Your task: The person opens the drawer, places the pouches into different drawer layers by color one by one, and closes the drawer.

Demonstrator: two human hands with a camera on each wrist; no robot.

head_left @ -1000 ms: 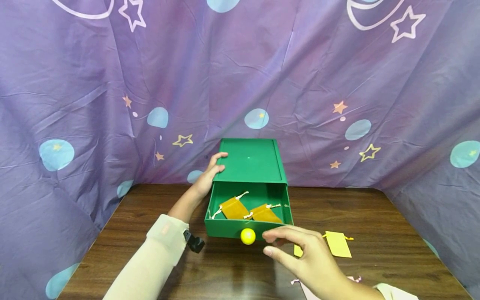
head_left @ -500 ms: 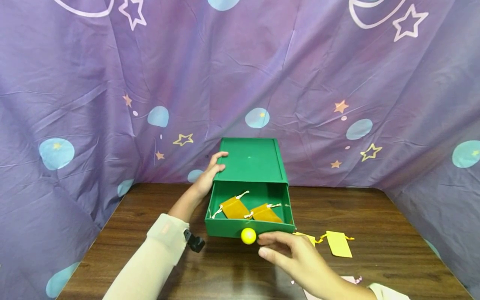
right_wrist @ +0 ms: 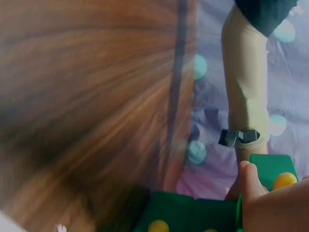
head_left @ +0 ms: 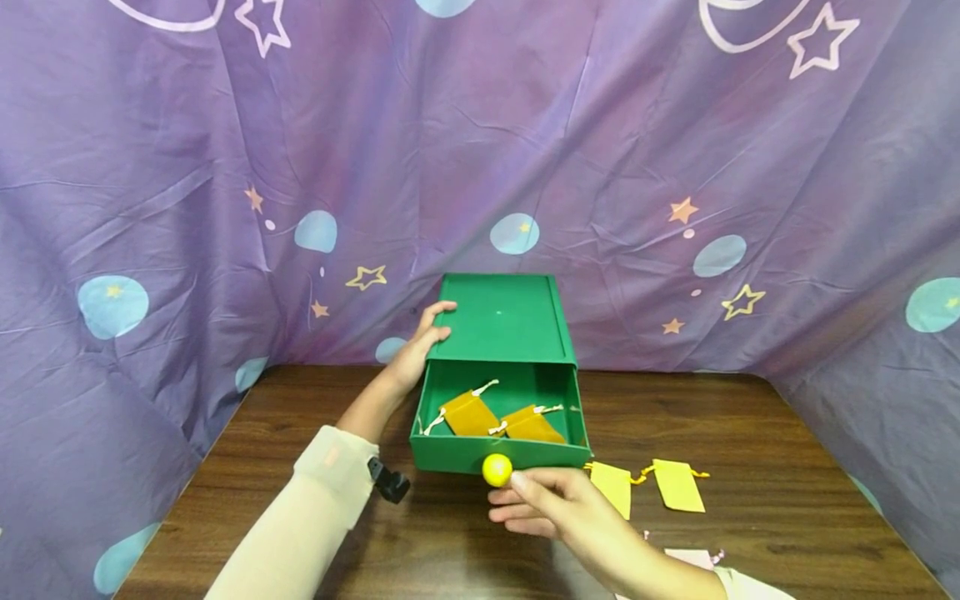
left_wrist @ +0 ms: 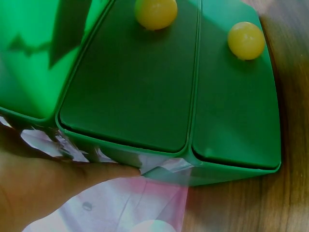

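Note:
A green drawer cabinet (head_left: 498, 321) stands on the table with its top drawer (head_left: 450, 456) pulled out. Inside lie two mustard-coloured drawstring pouches (head_left: 470, 414) with white cords. My left hand (head_left: 408, 362) holds the cabinet's left side, fingertips over the top edge; in the left wrist view a straight digit (left_wrist: 108, 170) lies along that side. At the drawer's front, my right hand (head_left: 570, 504) has its thumb against the round yellow knob (head_left: 497, 470), with the other fingers curled just below. The hand partly covers this knob (right_wrist: 284, 180) in the right wrist view.
Two lower drawers, each with a yellow knob (left_wrist: 246, 41), are shut. Right of the cabinet lie two yellow drawstring pouches (head_left: 678, 486). A pink pouch (head_left: 690, 557) near the front is partly hidden by my right arm. A purple curtain (head_left: 480, 167) hangs behind the table.
My right hand has moved left and slightly down to the yellow knob, bringing its thumb against it. The left hand, cabinet and drawer look unmoved. More of the yellow pouches now shows.

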